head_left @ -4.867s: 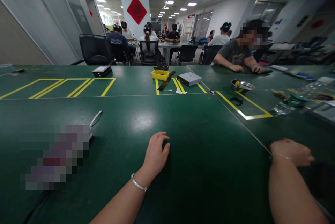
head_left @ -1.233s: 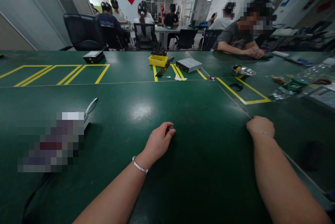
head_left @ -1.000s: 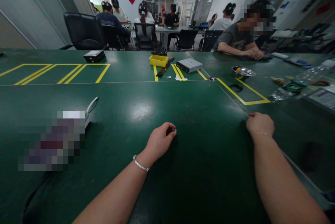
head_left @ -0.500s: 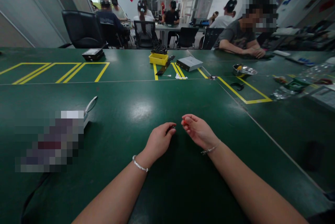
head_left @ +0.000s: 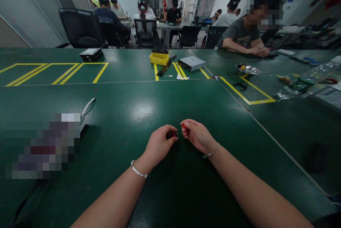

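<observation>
Near the middle of the green table point(head_left: 112, 114), my left hand point(head_left: 162, 139) pinches a small dark and red piece point(head_left: 174, 134) with a shiny tip between thumb and fingers. Just to its right, my right hand point(head_left: 197, 135) is closed on a small orange-red piece point(head_left: 184, 126), mostly covered by the fingertips. A narrow gap separates the two hands, and both are held low over the table. Neither piece shows enough of itself for me to tell its kind. A bracelet circles each wrist.
To the left lies a blurred-out object point(head_left: 45, 146) with a strap. Along the far side are a black box point(head_left: 91, 54), a yellow bin point(head_left: 159, 58), a grey box point(head_left: 191, 63) and a metal bowl point(head_left: 247, 70). Plastic bottles point(head_left: 295, 85) lie at right. A person point(head_left: 242, 39) sits across.
My hands have shifted slightly, and the left fingers have parted a little, so the red on the left piece now shows. Both hands stay closed on their pieces. The whole view has moved slightly.
</observation>
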Demonstrator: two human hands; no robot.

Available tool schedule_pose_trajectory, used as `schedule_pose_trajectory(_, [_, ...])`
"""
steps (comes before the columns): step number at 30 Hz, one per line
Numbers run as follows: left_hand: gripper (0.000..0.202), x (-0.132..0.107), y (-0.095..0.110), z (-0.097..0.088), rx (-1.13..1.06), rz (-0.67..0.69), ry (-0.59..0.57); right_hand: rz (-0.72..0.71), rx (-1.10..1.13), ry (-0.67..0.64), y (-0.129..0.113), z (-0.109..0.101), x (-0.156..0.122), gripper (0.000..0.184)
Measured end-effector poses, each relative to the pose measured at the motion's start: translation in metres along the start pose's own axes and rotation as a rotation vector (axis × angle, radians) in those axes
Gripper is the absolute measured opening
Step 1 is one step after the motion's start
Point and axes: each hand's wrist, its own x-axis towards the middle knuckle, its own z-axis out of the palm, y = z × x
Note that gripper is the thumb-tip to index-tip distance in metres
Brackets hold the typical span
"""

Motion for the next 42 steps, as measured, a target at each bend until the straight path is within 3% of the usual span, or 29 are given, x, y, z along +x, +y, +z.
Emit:
schedule_pose_trajectory(9, [0.021, 0.000, 0.005, -0.003, -0.023, -0.009, -0.006, -0.053, -0.067, 0.038, 0.003, 0.004, 0.001, 0.016])
schedule_pose_trajectory(16, [0.019, -0.001, 0.007, -0.002, -0.031, -0.011, -0.022, -0.208, -0.272, 0.180, 0.015, 0.013, 0.003, 0.019])
schedule_pose_trajectory(22, [0.020, 0.002, 0.003, 0.000, -0.142, -0.066, 0.009, -0.263, -0.370, 0.243, 0.010, 0.022, -0.001, 0.018])
schedule_pose_trajectory(29, [0.024, 0.004, -0.003, 0.001, -0.225, -0.105, 0.043, -0.456, -0.610, 0.197, 0.014, 0.019, -0.001, 0.016])
schedule_pose_trajectory(34, [0.021, 0.005, -0.005, 0.001, -0.250, -0.115, 0.064, -0.554, -0.820, 0.121, 0.015, 0.021, -0.007, 0.022])
schedule_pose_trajectory(42, [0.019, 0.007, -0.009, 0.001, -0.339, -0.145, 0.109, -0.677, -1.077, 0.105, 0.017, 0.027, -0.012, 0.031])
